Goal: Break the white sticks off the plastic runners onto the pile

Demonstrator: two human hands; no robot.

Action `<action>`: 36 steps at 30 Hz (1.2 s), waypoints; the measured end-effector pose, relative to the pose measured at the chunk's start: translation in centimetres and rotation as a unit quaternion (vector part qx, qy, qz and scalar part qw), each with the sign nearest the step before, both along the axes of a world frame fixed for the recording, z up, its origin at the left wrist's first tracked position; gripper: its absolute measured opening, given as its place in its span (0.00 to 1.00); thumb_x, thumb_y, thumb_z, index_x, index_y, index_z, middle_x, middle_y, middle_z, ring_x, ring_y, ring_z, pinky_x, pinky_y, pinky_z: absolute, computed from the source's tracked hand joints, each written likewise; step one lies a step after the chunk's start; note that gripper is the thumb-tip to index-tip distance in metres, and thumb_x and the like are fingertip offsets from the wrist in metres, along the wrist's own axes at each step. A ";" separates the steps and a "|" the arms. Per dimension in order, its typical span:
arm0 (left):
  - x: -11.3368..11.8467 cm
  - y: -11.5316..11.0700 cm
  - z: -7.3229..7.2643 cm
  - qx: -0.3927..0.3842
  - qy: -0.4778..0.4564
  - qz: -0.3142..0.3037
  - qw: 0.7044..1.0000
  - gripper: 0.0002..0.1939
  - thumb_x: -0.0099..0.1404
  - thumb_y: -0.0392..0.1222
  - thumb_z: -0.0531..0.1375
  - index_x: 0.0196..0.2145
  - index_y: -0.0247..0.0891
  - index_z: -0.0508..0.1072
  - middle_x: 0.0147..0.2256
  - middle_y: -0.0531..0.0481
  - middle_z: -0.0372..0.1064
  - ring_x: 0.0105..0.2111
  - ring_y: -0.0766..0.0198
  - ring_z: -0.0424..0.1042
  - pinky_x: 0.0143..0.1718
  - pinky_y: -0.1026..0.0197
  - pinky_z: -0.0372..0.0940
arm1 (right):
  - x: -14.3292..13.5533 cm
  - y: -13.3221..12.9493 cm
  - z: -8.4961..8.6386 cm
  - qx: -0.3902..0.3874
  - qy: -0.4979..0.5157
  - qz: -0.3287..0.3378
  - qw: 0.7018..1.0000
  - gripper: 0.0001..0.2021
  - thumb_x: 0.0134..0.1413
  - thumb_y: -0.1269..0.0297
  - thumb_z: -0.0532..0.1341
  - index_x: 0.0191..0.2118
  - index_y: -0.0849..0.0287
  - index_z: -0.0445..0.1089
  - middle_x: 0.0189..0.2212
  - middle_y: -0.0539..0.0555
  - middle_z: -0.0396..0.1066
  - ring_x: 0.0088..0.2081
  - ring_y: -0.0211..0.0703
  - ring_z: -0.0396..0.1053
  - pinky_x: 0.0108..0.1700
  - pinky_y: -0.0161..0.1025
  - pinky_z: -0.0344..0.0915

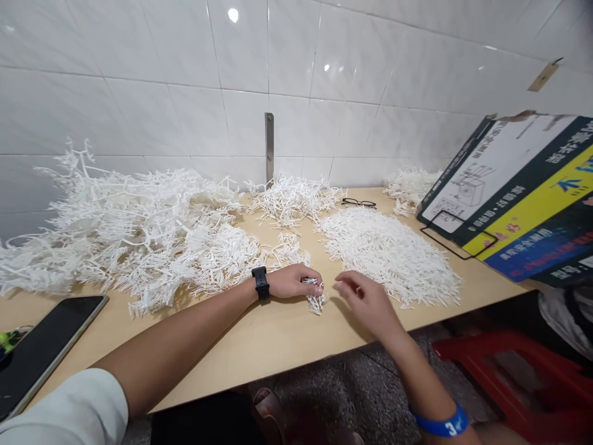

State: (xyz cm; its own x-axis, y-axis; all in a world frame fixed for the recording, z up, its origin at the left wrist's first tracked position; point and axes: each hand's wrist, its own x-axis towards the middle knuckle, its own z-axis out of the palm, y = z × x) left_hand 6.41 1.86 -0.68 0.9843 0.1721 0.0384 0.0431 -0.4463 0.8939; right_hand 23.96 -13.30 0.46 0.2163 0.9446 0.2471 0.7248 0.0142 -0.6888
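My left hand (293, 281), with a black watch on its wrist, is closed around a small cluster of white branching plastic pieces (317, 303) just above the table. Thumb and fingers pinch it, and thin prongs stick out below. My right hand (367, 301), wearing a blue wristband, hovers a little to the right with fingers bent and apart; no object shows in them, though the palm is partly hidden. Beside it spreads a flat pile of short loose white plastic pieces (389, 253). Left of my left hand lies a big tangled heap of white branched plastic sprues (152, 228).
Smaller white heaps (294, 199) lie at the back near black-framed glasses (359, 203). A large printed carton (514, 204) leans at the right. A phone (50, 352) rests at the left. Below the table edge stands a red stool (504, 371). A tiled wall (296, 74) closes the back.
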 end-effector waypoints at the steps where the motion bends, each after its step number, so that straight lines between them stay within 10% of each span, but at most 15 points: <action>1: 0.0 0.0 0.0 -0.002 -0.003 -0.001 1.000 0.22 0.63 0.58 0.59 0.33 0.32 0.73 0.29 0.51 0.68 0.30 0.69 0.63 0.34 0.67 0.57 | -0.9 -0.1 -0.4 -0.011 0.003 0.040 0.999 0.12 0.58 0.55 0.58 0.41 0.58 0.72 0.33 0.54 0.73 0.33 0.43 0.67 0.33 0.37 0.59; 10: 0.1 0.0 -0.1 0.002 -0.003 0.008 1.000 0.22 0.63 0.58 0.58 0.32 0.33 0.73 0.27 0.53 0.66 0.28 0.69 0.61 0.31 0.67 0.55 | -3.3 -0.1 -2.2 -0.038 0.029 0.050 0.998 0.12 0.60 0.58 0.56 0.29 0.59 0.68 0.23 0.49 0.65 0.26 0.39 0.60 0.29 0.36 0.52; 31: 0.0 0.9 -0.4 0.033 -0.029 0.049 0.998 0.22 0.63 0.59 0.57 0.31 0.34 0.69 0.29 0.50 0.68 0.30 0.67 0.63 0.34 0.64 0.57 | -4.8 -4.6 -0.5 0.025 0.066 0.255 0.964 0.19 0.66 0.63 0.50 0.23 0.59 0.63 0.21 0.50 0.62 0.26 0.38 0.61 0.30 0.35 0.57; 36: 0.1 1.1 -0.2 0.023 -0.017 0.047 0.998 0.22 0.63 0.58 0.57 0.32 0.33 0.70 0.27 0.51 0.66 0.29 0.68 0.62 0.33 0.65 0.56 | -1.5 -3.4 0.5 0.049 -0.032 0.088 0.994 0.13 0.64 0.66 0.50 0.36 0.59 0.73 0.30 0.56 0.73 0.33 0.44 0.69 0.35 0.39 0.64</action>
State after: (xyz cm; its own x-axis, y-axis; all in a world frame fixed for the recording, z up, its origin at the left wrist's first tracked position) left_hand 6.49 2.98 -0.91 0.9618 0.2612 0.0818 0.0569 -0.4830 0.8738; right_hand 22.46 -16.70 0.99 0.0312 0.9373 0.3470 0.7478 0.2085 -0.6304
